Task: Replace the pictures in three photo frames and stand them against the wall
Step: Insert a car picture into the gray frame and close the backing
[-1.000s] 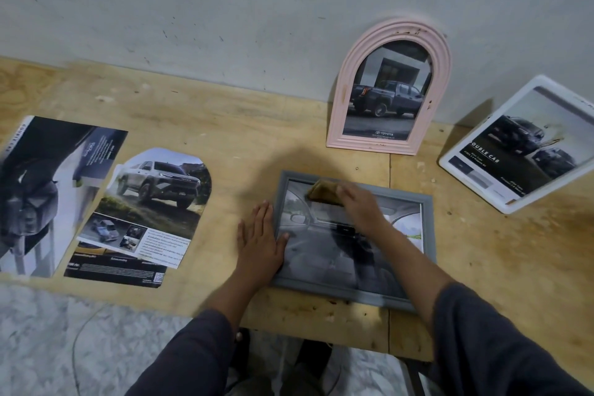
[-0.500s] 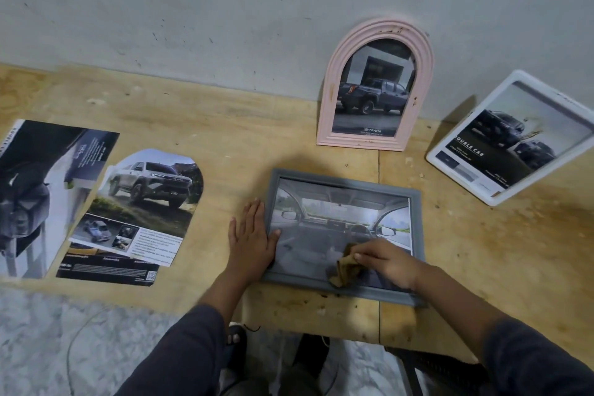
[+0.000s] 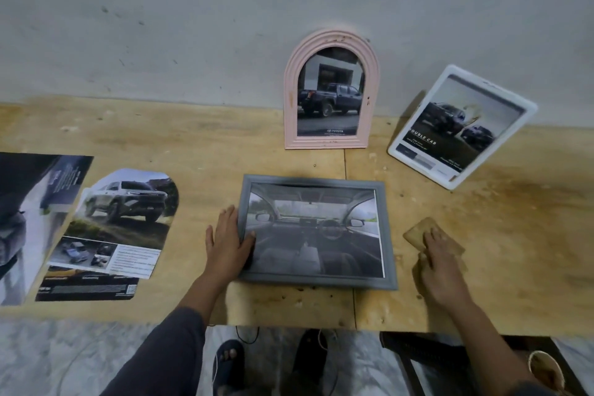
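Observation:
A grey rectangular frame (image 3: 316, 231) with a car-interior picture lies flat on the wooden table (image 3: 199, 145). My left hand (image 3: 228, 243) rests flat on its left edge, thumb on the glass. My right hand (image 3: 438, 259) lies on the table to the right of the frame, fingers pressing on a tan cloth (image 3: 418, 233). A pink arched frame (image 3: 331, 92) with a dark pickup picture stands against the wall. A white frame (image 3: 461, 127) with a "Double Cab" picture leans against the wall, tilted, at the right.
Loose printed car pictures lie at the left: an arch-cut one (image 3: 119, 225) and a dark sheet (image 3: 29, 219) at the edge. The table's front edge runs just below the grey frame. My sandalled feet (image 3: 229, 366) and the marble floor show beneath.
My right hand wiped the cloth down over the grey frame's glass, then moved off it to the table on the right. My left hand stayed on the frame's left edge.

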Demonstrator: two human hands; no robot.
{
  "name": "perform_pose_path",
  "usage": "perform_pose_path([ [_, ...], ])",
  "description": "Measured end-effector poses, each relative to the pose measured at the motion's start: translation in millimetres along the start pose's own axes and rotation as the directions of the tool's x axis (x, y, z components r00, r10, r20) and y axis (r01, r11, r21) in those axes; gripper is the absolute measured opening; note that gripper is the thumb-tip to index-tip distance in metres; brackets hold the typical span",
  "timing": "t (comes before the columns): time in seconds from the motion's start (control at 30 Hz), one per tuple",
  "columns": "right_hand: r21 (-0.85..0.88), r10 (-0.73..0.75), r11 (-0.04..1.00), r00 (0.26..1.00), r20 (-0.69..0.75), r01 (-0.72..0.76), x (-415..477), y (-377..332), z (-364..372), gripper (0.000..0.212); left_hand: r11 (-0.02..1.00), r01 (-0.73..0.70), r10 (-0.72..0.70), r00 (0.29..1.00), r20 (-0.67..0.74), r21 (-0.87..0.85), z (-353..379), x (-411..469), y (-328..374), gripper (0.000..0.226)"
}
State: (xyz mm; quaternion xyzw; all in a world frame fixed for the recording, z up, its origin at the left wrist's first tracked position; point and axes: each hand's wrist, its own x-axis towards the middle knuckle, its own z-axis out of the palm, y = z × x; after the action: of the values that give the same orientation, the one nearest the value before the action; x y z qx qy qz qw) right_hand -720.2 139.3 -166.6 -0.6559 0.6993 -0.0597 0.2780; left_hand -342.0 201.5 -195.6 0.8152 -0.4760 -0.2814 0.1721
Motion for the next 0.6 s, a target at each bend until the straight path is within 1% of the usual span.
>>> perform_pose_path([
  [0.03, -0.049, -0.008, 0.999, 0.999, 0.035, 0.009, -2.6, 2.1, 8.0, 0.053, 1.0, -0.011, 0.011, 1.0, 0.003, -0.017, -2.8, 0.2, 0.3, 0.06],
  [0.07, -0.03, 0.002, 1.0, 1.0, -0.003, -0.002, -4.0, 0.2, 12.3, 0.055, 1.0, -0.021, 0.021, 1.0, 0.011, -0.017, -6.2, 0.2, 0.6, 0.059],
  [0.13, 0.069, -0.03, 0.997, 0.986, -0.162, 0.041, -12.0, -17.8, 15.4, 0.055, 1.0, -0.01, 0.01, 1.0, 0.009, -0.01, -14.1, -4.5, 4.7, 0.057],
  [0.17, 0.095, -0.065, 0.992, 0.976, -0.207, 0.086, -17.4, -30.8, 16.6, 0.051, 1.0, 0.002, -0.001, 1.0, 0.008, -0.03, -15.7, -7.8, 5.7, 0.056],
  [0.2, 0.123, -0.087, 0.986, 0.976, -0.199, 0.113, -21.3, -41.8, 21.3, 0.047, 0.999, 0.016, -0.015, 1.0, 0.027, -0.05, -16.7, -12.2, 7.3, 0.054],
  [0.23, 0.17, -0.086, 0.979, 0.983, -0.16, 0.113, -23.2, -51.9, 26.5, 0.045, 0.998, 0.021, -0.018, 0.999, 0.051, -0.055, -15.4, -16.8, 7.6, 0.052],
  [0.3, 0.246, -0.038, 0.967, 0.994, -0.1, 0.061, -22.7, -65.4, 38.8, 0.043, 0.998, 0.053, -0.05, 0.996, 0.067, -0.044, -6.7, -24.7, 7.6, 0.048],
  [0.33, 0.245, 0.001, 0.969, 0.995, -0.104, 0.025, -22.1, -70.6, 43.3, 0.043, 0.994, 0.093, -0.091, 0.995, 0.036, -0.055, -2.4, -28.8, 11.7, 0.043],
  [0.43, 0.252, 0.082, 0.967, 0.986, -0.144, -0.044, -17.6, -77.6, 49.2, 0.059, 0.97, 0.219, -0.23, 0.968, -0.1, -0.109, -1.1, -39.7, 36.3, 0.024],
  [0.53, 0.25, 0.136, 0.964, 0.976, -0.171, -0.091, -19.4, -89.9, 41.9, 0.062, 0.942, 0.307, -0.322, 0.941, -0.104, -0.137, -7.4, -49.7, 48.9, 0.029],
  [0.57, 0.239, 0.146, 0.965, 0.975, -0.169, -0.103, -21.0, -96.4, 39.9, 0.061, 0.928, 0.311, -0.34, 0.932, -0.124, -0.206, -15.5, -51.7, 45.1, 0.03],
  [0.6, 0.24, 0.148, 0.965, 0.974, -0.172, -0.105, -22.1, -104.8, 38.6, 0.059, 0.897, 0.299, -0.364, 0.918, -0.159, -0.326, -26.7, -50.4, 37.8, 0.028],
])
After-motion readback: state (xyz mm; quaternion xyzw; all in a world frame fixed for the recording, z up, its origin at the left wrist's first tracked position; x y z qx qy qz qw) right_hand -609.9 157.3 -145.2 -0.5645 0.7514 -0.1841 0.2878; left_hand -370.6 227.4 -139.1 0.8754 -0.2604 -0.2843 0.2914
